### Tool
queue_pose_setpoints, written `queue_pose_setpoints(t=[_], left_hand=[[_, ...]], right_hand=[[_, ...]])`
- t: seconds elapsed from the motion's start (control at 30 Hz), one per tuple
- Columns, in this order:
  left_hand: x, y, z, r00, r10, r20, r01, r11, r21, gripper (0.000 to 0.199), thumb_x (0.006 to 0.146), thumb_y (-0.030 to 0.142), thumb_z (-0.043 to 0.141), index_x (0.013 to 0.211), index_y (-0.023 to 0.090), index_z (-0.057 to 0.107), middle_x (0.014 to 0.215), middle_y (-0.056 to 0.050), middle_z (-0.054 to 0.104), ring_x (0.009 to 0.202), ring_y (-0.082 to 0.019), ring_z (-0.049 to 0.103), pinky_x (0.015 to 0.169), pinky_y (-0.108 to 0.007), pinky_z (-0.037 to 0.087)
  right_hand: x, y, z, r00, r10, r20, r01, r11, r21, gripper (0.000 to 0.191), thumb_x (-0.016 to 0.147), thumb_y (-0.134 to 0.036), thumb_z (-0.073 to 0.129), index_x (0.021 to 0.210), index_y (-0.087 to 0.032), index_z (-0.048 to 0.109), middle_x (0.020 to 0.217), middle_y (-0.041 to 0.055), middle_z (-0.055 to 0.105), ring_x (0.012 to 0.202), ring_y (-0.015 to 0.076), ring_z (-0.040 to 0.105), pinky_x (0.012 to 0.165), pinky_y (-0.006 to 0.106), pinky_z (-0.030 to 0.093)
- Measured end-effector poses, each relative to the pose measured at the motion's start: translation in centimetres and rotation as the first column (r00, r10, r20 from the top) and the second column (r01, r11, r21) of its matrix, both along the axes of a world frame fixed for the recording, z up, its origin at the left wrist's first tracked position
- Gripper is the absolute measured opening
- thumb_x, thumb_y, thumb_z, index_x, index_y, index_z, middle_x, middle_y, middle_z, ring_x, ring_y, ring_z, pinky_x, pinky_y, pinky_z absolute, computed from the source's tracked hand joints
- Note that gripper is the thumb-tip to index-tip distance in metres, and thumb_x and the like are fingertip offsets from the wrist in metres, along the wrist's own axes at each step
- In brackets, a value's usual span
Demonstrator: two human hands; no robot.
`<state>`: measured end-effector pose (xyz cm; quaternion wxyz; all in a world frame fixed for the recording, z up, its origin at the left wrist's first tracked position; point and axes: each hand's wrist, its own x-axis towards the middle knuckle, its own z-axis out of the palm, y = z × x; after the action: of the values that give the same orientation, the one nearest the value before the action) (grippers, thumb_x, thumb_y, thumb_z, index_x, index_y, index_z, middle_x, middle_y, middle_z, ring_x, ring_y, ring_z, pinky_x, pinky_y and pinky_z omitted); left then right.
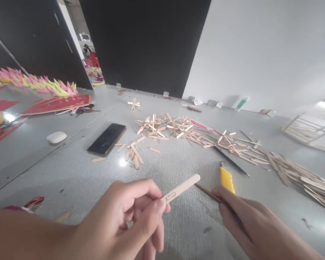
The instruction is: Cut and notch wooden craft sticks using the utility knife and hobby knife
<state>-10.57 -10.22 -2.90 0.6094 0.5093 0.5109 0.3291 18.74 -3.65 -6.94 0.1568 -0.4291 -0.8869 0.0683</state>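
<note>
My left hand (141,213) pinches a pale wooden craft stick (182,188) between thumb and fingers, its rounded end tilted up to the right. A small dark rectangle is marked on the stick close to my fingertips. On the right, my right hand (243,220) closes around a thin brownish stick-like thing (207,192); its tip points toward the craft stick, but the two are apart. What exactly it is cannot be made out. Just beyond that hand lies a yellow-handled cutter (226,179), partly hidden behind the fingers. A black pen (231,161) rests farther back.
Loose craft sticks (176,126) lie heaped across the grey table (162,166), trailing into a pile (300,177) at right. A phone (107,139), a white oval case (56,137) and red decorated pieces (58,104) are at left. Black and white panels stand behind.
</note>
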Motion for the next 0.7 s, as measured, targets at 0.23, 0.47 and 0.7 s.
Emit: queue_pose_setpoints(t=[0.23,0.47,0.7], left_hand=[[0.3,0.2,0.4,0.998,0.056,0.029,-0.054,0.997,-0.051,0.045,0.09,0.068,0.059,0.082,0.023,0.057,0.064,0.0,0.066,0.048,-0.014,0.064,0.045,-0.021,0.046],[0.6,0.1,0.6,0.998,0.05,0.024,-0.048,0.996,-0.075,0.046,0.089,0.067,0.058,0.079,0.022,0.057,0.065,-0.001,0.067,0.048,-0.013,0.063,0.046,-0.021,0.043],[0.1,0.2,-0.3,0.997,-0.071,-0.011,0.071,0.996,-0.061,0.041,0.094,0.062,0.055,0.089,0.021,0.057,0.071,0.0,0.064,0.052,-0.012,0.063,0.048,-0.02,0.047]], right_hand=[[0.7,0.4,-1.3,0.998,0.059,-0.01,-0.059,0.997,-0.052,0.03,0.107,-0.032,0.042,0.135,-0.025,0.048,0.09,0.0015,0.077,0.073,0.0147,0.075,0.061,0.021,0.058],[-0.3,0.3,-0.7,0.999,0.034,-0.042,-0.037,0.996,-0.077,0.022,0.107,-0.027,0.039,0.126,-0.024,0.05,0.075,-0.0027,0.07,0.058,0.0121,0.069,0.055,0.02,0.054],[-0.6,-0.3,1.1,0.999,0.009,-0.04,-0.002,0.987,0.162,0.025,0.109,-0.029,0.039,0.127,-0.025,0.057,0.083,0.0019,0.079,0.059,0.0163,0.075,0.049,0.021,0.054]])
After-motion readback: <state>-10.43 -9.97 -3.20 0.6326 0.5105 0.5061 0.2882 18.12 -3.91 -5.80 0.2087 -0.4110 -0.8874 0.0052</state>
